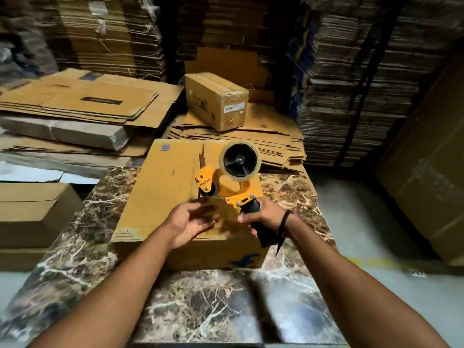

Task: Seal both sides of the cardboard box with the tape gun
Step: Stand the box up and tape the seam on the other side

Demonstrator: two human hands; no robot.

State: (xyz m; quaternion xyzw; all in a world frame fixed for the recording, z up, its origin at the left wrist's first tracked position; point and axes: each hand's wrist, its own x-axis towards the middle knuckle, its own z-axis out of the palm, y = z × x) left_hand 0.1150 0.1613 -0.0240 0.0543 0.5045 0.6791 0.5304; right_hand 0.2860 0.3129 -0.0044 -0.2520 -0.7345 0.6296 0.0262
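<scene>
The cardboard box (pixel 165 187) lies closed on the marble table (pixel 200 305), with the yellow tape gun (pixel 231 182) on its top at the seam. The right hand (pixel 263 214) wraps its fingers round the gun's black handle. The left hand (pixel 193 219), fingers loosely spread and holding nothing, is over the box's near edge.

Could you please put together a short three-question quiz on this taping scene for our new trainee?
1. True or false: the right hand grips the black handle of the tape gun.
2. The cardboard box being sealed rests on: A) a marbled tabletop; B) the bare floor; C) a wooden pallet.
3. What stands on the flattened cardboard stack behind the tabletop?
Key: 1 true; 2 A; 3 a smaller closed box.
</scene>
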